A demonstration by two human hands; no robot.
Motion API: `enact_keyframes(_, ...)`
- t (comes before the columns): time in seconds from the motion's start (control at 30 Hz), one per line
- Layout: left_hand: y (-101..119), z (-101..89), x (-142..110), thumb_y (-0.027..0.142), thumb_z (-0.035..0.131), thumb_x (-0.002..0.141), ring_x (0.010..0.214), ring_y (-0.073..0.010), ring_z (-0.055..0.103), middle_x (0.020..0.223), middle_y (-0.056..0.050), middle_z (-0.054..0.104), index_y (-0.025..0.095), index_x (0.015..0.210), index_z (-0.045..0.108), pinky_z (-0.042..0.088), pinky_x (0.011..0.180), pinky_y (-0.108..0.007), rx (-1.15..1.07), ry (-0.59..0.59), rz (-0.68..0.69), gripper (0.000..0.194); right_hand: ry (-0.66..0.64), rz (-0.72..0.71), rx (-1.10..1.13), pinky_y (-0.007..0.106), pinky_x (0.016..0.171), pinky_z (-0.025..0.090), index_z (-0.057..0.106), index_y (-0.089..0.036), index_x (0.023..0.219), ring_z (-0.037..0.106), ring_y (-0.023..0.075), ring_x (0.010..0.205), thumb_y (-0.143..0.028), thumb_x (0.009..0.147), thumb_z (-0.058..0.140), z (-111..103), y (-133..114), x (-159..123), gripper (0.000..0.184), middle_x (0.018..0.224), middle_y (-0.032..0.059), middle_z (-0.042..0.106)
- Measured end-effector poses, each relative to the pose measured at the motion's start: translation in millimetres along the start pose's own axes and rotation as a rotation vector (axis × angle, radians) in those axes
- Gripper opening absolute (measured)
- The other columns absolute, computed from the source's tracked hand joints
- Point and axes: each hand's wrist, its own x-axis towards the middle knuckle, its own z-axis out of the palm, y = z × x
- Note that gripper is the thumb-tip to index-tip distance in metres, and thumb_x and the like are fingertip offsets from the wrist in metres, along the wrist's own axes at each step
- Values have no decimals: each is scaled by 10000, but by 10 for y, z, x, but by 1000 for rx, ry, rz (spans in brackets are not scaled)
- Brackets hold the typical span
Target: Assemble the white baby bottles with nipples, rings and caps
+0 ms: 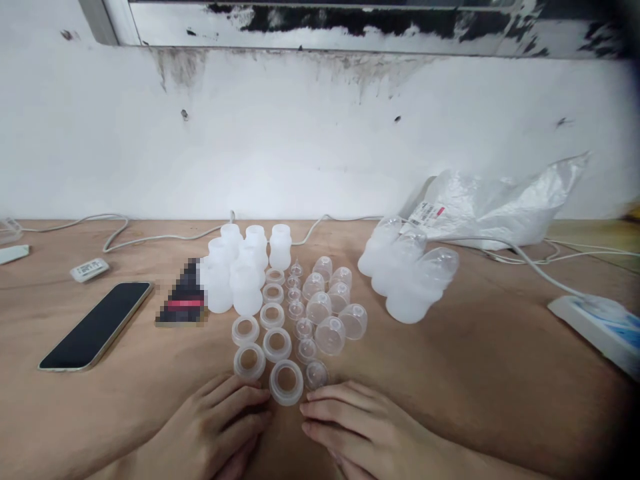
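Observation:
My left hand (pixel 220 420) rests on the table, fingers loosely bent and holding nothing, their tips just below the nearest screw rings. My right hand (pixel 357 420) lies opposite with fingers stretched out and empty, close to the nearest clear silicone teat (pixel 317 375). Between and just beyond both hands is a translucent screw ring (pixel 287 399); several more rings run away from me in two rows. Beside them is a column of teats, then clear dome caps (pixel 330 335). Several white baby bottle bodies (pixel 247 293) stand behind on the left. Capped baby bottles (pixel 407 303) lean or lie to the right.
A phone (pixel 97 327) lies on the left, near a blurred dark packet (pixel 183 300) and a small white labelled block (pixel 90 269). A plastic bag (pixel 490 207) sits against the wall. White cables (pixel 165 238) cross the back; a white power strip (pixel 595 330) is far right.

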Motion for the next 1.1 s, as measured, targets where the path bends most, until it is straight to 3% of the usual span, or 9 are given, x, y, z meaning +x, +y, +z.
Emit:
enact_keyframes(0.2, -13, 77, -79, 79, 403, 801, 872, -163, 571, 968, -65, 639, 147, 995, 576, 451, 775, -254, 35, 82, 16, 269, 233, -22, 5, 287, 827, 482, 596, -157, 1013, 560, 169, 962, -86, 801, 442, 80, 62, -31, 272, 975, 68, 641)
enact_keyframes(0.33, -21, 191, -38, 119, 481, 803, 793, -186, 532, 905, -59, 619, 168, 936, 591, 397, 697, -309, 138, 221, -19, 180, 398, 176, -7, 273, 721, 504, 545, -137, 1020, 570, 156, 833, -107, 791, 485, 138, 140, -34, 238, 907, 86, 585)
enact_keyframes(0.5, 9, 258, 123, 229, 553, 783, 834, -213, 512, 949, -70, 589, 176, 946, 586, 367, 714, -343, 183, 178, -100, 174, 312, 313, -63, 320, 732, 511, 449, -129, 1162, 559, 191, 882, -213, 802, 525, 195, 187, -19, 377, 991, 114, 543)
enact_keyframes(0.73, -8, 271, 132, 179, 522, 797, 886, -217, 481, 1001, -64, 545, 218, 945, 584, 354, 760, -367, 110, 70, -124, 165, 300, 263, -20, 285, 676, 493, 542, -159, 1000, 541, 158, 787, -177, 821, 490, 180, 175, -19, 188, 894, 75, 542)
enact_keyframes(0.93, 6, 259, 145, 139, 508, 794, 867, -208, 477, 979, -58, 546, 210, 922, 580, 360, 755, -354, 89, 70, -108, 163, 329, 214, -28, 260, 657, 483, 565, -147, 934, 533, 138, 752, -125, 828, 430, 145, 154, -2, 173, 857, 74, 535)
enact_keyframes(1.1, -7, 245, 107, 98, 472, 805, 884, -194, 473, 1028, -66, 509, 201, 916, 545, 367, 770, -339, -27, 79, -121, 169, 383, 90, 5, 302, 802, 478, 516, -139, 961, 534, 185, 971, -69, 792, 445, 104, 137, -45, 196, 1021, 129, 541)
